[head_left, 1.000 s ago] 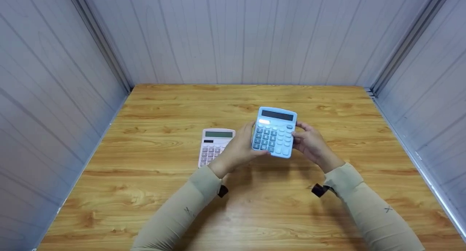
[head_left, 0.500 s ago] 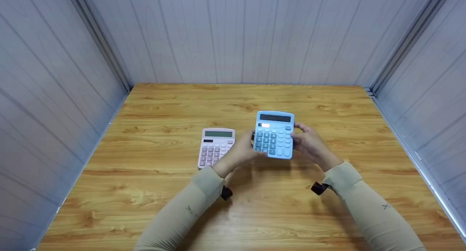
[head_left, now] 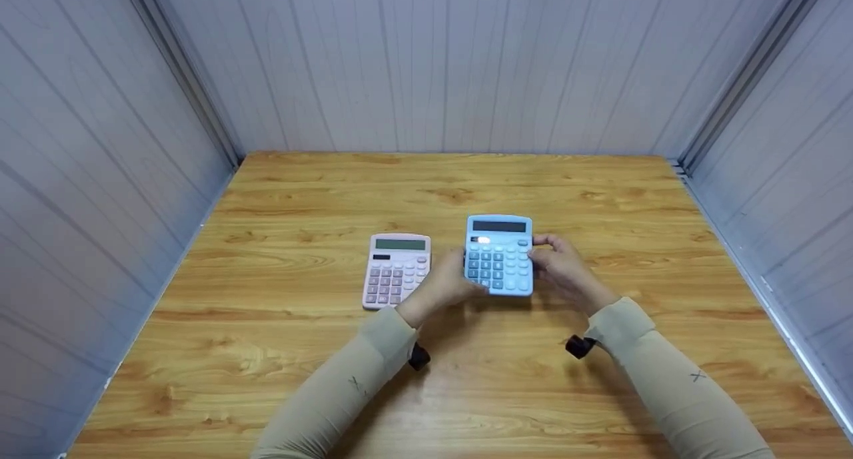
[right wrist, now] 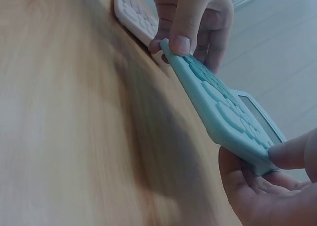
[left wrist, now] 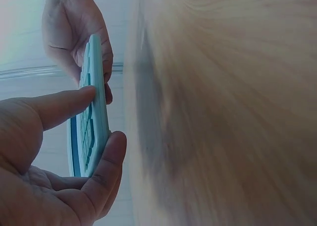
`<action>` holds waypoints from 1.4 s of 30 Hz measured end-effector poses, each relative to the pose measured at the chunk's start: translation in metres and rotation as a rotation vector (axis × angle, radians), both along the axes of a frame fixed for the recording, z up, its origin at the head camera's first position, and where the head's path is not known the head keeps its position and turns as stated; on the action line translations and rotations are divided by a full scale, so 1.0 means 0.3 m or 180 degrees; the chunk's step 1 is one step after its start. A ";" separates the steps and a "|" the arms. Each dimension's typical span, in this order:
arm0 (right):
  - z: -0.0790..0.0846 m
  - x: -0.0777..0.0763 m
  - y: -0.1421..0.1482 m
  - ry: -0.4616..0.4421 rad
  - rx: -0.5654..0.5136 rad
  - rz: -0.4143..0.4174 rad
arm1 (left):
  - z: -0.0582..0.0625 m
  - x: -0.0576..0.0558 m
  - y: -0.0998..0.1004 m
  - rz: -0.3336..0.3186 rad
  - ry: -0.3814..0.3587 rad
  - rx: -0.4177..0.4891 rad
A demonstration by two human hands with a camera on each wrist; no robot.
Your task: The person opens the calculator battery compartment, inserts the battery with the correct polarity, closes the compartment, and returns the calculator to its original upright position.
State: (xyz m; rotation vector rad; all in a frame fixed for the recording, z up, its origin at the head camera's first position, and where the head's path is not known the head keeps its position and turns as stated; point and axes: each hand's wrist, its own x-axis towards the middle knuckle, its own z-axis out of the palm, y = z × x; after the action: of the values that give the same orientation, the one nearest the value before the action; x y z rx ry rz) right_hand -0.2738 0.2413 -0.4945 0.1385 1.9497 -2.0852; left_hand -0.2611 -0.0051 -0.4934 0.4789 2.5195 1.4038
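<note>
A light blue calculator (head_left: pixel 500 256) is held above the table by both hands, its keys and dark display facing up. My left hand (head_left: pixel 445 284) grips its left side; in the left wrist view the thumb lies on the key face and the fingers (left wrist: pixel 106 169) curl beneath. The right edge is pinched by my right hand (head_left: pixel 563 266), thumb on top and fingers under it, as the right wrist view shows. Just left of my left hand, a pink calculator (head_left: pixel 393 272) lies face up on the table, its lower right corner covered by that hand.
The wooden table (head_left: pixel 266 352) spreads around both calculators. Pale panelled walls (head_left: pixel 426 66) close it off at the back and sides. A shadow (right wrist: pixel 163 151) of the held calculator falls on the tabletop. Small black wrist cameras (head_left: pixel 578 347) hang under the sleeves.
The blue calculator has come lower and nearer to me, shifted slightly left, and straightened from its tilt. Both hands moved with it, keeping their hold. The pink calculator stayed put.
</note>
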 end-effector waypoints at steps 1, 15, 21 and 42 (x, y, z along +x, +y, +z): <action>-0.005 0.001 0.001 -0.0003 0.0043 -0.0012 | -0.005 0.000 0.003 -0.0017 0.0014 0.0009; -0.039 -0.005 -0.020 0.0035 0.0914 -0.0063 | -0.019 0.040 0.023 0.0140 0.0089 -0.0803; -0.058 -0.003 -0.027 0.0014 0.1103 -0.0003 | -0.024 0.046 0.018 0.0117 -0.0044 -0.0807; -0.068 -0.004 -0.025 -0.0037 0.1508 0.0065 | -0.078 0.010 -0.012 -0.0082 0.0092 -0.0817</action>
State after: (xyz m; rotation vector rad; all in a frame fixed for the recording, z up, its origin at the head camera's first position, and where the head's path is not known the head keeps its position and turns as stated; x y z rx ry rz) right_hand -0.2752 0.2338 -0.5150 0.2231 2.3890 -1.5677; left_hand -0.2581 -0.0086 -0.5167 0.4828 2.6556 1.0502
